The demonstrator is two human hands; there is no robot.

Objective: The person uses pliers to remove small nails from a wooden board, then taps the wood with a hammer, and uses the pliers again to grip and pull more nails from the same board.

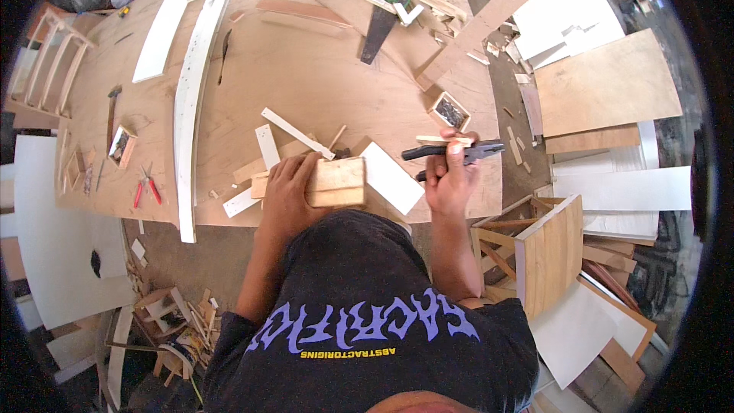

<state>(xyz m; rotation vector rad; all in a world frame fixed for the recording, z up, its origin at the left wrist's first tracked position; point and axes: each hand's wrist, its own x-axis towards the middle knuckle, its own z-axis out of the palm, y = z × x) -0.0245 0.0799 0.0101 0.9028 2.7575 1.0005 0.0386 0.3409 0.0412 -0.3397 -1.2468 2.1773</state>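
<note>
My left hand (287,190) is closed over the left part of a pale wooden block (340,185) near the table's front edge. Whether the block is solid or a small box, I cannot tell. To its right, my right hand (451,184) grips black-handled pliers (485,151), jaws pointing right. A short, thin wood strip (432,140) is pinched in the same hand above the pliers. Between the hands lies a white board (391,180). White strips (297,132) rest just beyond the block. Beyond my right hand stands a small wooden box (449,111) of dark small pieces, probably nails.
A long white plank (191,107) crosses the plywood table (260,69) on the left. Red-handled pliers (147,186), a hammer (114,103) and another small box (122,145) lie left of it. Farther off is a handsaw (378,34). A wooden frame (550,256) stands at right.
</note>
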